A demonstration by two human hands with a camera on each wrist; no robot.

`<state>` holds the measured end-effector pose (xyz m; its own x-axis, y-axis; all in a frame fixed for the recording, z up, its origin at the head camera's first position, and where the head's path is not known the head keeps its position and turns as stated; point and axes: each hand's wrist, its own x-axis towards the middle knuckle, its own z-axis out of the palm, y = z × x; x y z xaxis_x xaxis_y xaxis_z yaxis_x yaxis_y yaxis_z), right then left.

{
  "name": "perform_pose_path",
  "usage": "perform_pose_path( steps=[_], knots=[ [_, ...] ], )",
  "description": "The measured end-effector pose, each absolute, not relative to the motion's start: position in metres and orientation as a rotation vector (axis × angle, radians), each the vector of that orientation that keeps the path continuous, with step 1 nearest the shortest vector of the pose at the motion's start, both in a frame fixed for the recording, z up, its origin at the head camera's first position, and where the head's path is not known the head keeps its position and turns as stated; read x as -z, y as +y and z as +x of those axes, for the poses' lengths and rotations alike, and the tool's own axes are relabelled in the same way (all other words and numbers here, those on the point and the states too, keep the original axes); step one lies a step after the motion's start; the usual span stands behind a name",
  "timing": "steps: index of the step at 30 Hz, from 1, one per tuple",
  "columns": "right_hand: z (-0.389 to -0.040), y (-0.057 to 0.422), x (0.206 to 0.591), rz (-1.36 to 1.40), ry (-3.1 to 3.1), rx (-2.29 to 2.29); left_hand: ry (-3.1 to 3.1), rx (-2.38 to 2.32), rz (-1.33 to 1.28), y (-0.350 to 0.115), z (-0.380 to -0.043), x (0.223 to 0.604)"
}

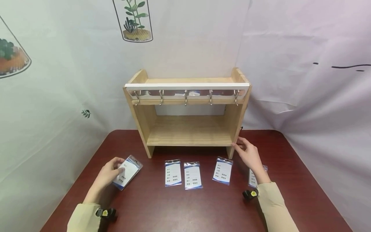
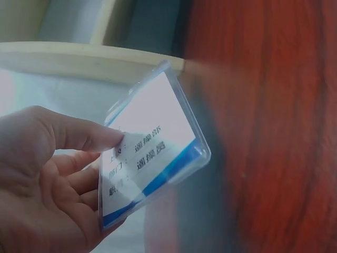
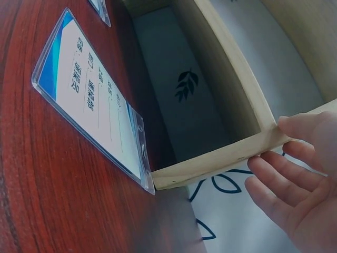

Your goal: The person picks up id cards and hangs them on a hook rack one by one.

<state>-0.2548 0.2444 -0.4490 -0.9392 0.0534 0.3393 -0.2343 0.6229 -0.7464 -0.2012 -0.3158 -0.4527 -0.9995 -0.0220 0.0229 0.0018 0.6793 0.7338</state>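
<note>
My left hand (image 1: 106, 174) holds a badge in a clear plastic holder (image 1: 129, 169) by its side, thumb over the printed face. In the left wrist view the badge (image 2: 152, 137) is tilted, with its blue-edged end outward and its fingers-side edge partly hidden. The right hand (image 1: 251, 157) is at the lower right side panel of a wooden shelf (image 1: 189, 127). Seen from the right wrist, its thumb rests on the panel's front edge (image 3: 221, 155) and the other fingers bend along the outer face.
Several more badges lie on the dark red table (image 1: 174, 209): a left one (image 1: 173, 174), a middle one (image 1: 192, 177), a right one (image 1: 222, 170), and another (image 1: 252, 179) partly behind the right wrist. Metal hooks (image 1: 185, 96) line the shelf's white front rail (image 1: 174, 86). A printed cloth (image 1: 191, 38) hangs behind.
</note>
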Motion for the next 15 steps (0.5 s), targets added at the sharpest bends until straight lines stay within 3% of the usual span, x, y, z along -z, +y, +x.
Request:
perform_pose_path(
  steps=[15],
  knots=[
    [-0.255, 0.246, 0.45, 0.136, -2.516, -1.248, -2.638, 1.444, -0.101, -0.289, -0.206, 0.429]
  ],
)
